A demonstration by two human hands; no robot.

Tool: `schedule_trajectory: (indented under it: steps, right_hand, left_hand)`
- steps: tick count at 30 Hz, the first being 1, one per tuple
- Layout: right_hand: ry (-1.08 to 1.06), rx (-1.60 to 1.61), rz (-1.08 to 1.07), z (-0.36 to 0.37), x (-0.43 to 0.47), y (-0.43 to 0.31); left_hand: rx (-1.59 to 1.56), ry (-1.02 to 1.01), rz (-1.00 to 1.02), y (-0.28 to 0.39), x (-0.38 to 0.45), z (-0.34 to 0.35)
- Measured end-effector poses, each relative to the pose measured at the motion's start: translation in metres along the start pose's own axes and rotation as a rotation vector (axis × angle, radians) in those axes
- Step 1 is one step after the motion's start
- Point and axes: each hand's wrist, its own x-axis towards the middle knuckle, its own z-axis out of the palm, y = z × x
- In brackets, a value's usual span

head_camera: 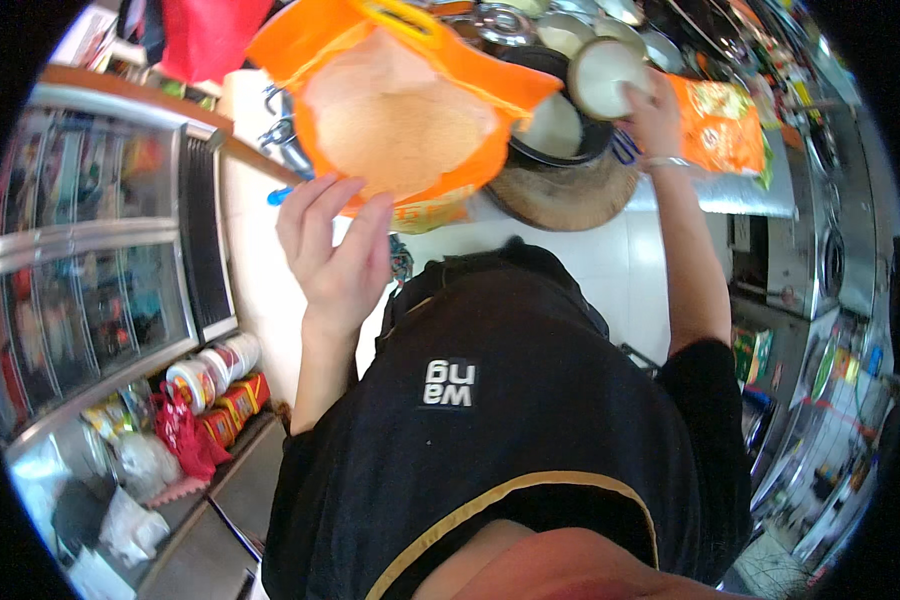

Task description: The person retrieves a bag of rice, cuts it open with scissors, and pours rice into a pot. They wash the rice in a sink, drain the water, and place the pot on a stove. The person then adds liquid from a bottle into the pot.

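A large orange bag (401, 124) stands with its mouth wide, fine beige grains or powder inside. At its near edge is my left hand (337, 247), fingers spread and fingertips at the rim; whether they press on the plastic is unclear. My right hand (654, 112) grips a round pale bowl (607, 79) by its side. Under and beside that bowl sits a black pot (592, 140) with something pale inside. The pot rests on a round wooden board (570, 199). Right of my right hand lies a smaller orange packet (720, 127) bearing writing.
Several bowls and metal lids (506, 24) crowd the far side. A glass-fronted display fridge (90, 247) stands at left, above a shelf with white tubs (214, 375) and a red plastic bag (184, 431). Steel kitchen equipment (802, 247) lines the right.
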Motion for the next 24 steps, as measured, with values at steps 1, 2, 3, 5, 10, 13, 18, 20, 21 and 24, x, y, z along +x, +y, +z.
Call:
schedule_trajectory:
  steps: [1, 2, 3, 5, 10, 13, 18, 20, 21, 24]
  right_hand:
    - [-0.009, 0.201, -0.019, -0.009, -0.015, -0.021]
    - [0.049, 0.248, -0.129, -0.008, -0.036, -0.046]
    - [0.078, 0.189, -0.340, -0.013, -0.048, -0.061]
    - [0.043, 0.240, -0.567, 0.005, -0.092, -0.118]
    - [-0.312, -0.339, -0.962, 0.053, -0.148, -0.183]
    - [-0.406, -0.626, -1.044, 0.108, -0.146, -0.171]
    - [-0.564, -0.175, -0.693, 0.112, -0.134, -0.146]
    - [-0.358, 0.117, -0.758, 0.090, -0.126, -0.139]
    - [-0.143, 0.114, -0.859, 0.070, -0.119, -0.133]
    - [-0.217, 0.076, -0.748, 0.024, -0.085, -0.078]
  left_hand:
    - [-0.004, -0.006, 0.005, 0.001, 0.002, -0.001]
    - [0.006, -0.006, 0.012, 0.001, 0.001, -0.002]
    - [0.003, -0.001, 0.022, -0.001, 0.002, 0.002]
    - [0.014, -0.024, 0.025, -0.006, 0.001, -0.001]
    - [-0.031, 0.014, 0.045, -0.011, -0.001, -0.001]
    - [-0.093, 0.008, 0.045, -0.011, 0.001, -0.003]
    - [-0.203, 0.048, 0.067, -0.019, -0.002, 0.005]
    - [-0.207, 0.065, 0.099, -0.038, -0.019, 0.010]
    - [-0.247, 0.110, -0.015, -0.045, -0.020, 0.012]
    - [-0.450, 0.133, -0.299, -0.073, -0.017, 0.029]
